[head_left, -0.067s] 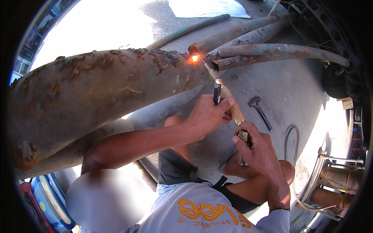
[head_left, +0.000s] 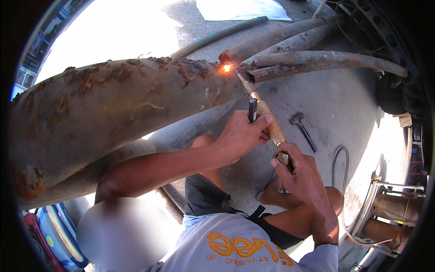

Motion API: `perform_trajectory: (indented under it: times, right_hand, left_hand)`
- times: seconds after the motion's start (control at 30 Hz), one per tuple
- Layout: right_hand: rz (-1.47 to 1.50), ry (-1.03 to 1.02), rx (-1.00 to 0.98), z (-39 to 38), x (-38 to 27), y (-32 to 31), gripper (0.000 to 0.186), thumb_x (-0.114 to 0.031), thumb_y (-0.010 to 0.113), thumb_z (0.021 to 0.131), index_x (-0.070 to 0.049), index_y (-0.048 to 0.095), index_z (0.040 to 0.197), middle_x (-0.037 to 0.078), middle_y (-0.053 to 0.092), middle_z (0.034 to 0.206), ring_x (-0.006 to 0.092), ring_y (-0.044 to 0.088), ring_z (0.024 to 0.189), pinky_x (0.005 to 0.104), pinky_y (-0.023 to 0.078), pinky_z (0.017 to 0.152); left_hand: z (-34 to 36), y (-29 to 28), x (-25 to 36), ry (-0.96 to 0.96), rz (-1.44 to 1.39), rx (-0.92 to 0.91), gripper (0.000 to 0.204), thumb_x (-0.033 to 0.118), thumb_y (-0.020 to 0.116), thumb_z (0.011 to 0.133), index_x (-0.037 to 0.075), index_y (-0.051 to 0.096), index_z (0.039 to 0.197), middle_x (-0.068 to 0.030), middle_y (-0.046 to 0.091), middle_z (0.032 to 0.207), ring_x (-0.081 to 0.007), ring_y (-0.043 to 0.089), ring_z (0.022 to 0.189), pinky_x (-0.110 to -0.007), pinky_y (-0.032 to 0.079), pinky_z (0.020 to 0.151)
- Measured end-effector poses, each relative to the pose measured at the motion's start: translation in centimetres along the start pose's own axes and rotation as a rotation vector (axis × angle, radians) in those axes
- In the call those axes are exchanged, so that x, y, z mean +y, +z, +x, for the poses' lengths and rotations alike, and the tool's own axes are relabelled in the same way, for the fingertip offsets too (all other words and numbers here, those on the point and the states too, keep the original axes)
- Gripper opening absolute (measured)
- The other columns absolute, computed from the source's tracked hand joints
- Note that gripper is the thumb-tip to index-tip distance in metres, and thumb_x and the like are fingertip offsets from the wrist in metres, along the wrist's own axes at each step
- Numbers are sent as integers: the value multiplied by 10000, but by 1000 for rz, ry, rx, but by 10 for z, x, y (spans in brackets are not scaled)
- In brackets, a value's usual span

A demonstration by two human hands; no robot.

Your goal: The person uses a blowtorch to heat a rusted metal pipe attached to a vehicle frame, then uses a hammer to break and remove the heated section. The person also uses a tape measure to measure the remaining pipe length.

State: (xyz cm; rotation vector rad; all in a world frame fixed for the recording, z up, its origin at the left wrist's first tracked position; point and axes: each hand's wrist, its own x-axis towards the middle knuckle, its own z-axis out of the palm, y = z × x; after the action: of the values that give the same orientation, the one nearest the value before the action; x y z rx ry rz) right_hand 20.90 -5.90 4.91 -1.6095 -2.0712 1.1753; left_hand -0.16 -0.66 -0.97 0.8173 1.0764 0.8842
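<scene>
The right hand (head_left: pixel 300 172) is closed around the rear of a slender brass-and-brown cylindrical torch (head_left: pixel 269 122); the left hand (head_left: pixel 244 133) grips it farther forward and also holds a short black stick-shaped object (head_left: pixel 253 110). The torch tip (head_left: pixel 237 72) stands at a bright orange glow (head_left: pixel 227 68) near the right end of a large rust-flaked grey metal pipe (head_left: pixel 131 95); a dark hammer (head_left: pixel 305 130) lies apart on the grey concrete floor (head_left: pixel 335 109)

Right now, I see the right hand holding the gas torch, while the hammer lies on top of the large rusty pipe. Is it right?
Not quite: the hammer lies on the concrete floor, as the head view shows. The right hand does hold the gas torch.
</scene>
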Motion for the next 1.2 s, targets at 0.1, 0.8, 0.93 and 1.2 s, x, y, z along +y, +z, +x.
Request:
perform_trajectory:
  times: [0.1, 0.8, 0.93, 1.2]
  right_hand:
    - [33, -3, 10, 5, 3, 2, 312, -181, 755, 1001, -64, 599, 1245, 199, 708, 851, 398, 719, 697, 448, 544, 642]
    - [167, -62, 37, 3, 17, 12, 305, -173, 754, 1018, -62, 589, 1249, 152, 698, 792, 228, 681, 612, 379, 537, 604]
    - [170, -43, 35, 3, 19, 13, 301, -172, 748, 1019, -59, 589, 1249, 149, 688, 781, 232, 680, 609, 375, 537, 599]
    - [150, -82, 25, 6, 25, 15, 284, -178, 739, 1022, -65, 580, 1228, 109, 657, 728, 223, 671, 586, 374, 535, 591]
  left_hand:
    - [4, -1, 4, -1, 13, -7, 430, 316, 693, 1079, -103, 718, 1170, -203, 763, 1059, -257, 769, 957, -378, 649, 857]
    - [4, 2, -2, 14, 78, 86, 426, 310, 672, 1089, -112, 732, 1094, -180, 786, 958, -221, 786, 880, -345, 648, 790]
    - [3, -6, -18, 41, 27, 37, 413, 325, 621, 1125, -77, 709, 1154, -142, 788, 990, -214, 777, 929, -371, 628, 852]
    - [-51, -46, -123, 226, 1122, -101, 367, 129, 709, 980, 14, 640, 1321, -189, 652, 1284, -402, 639, 1244, -503, 541, 1016]
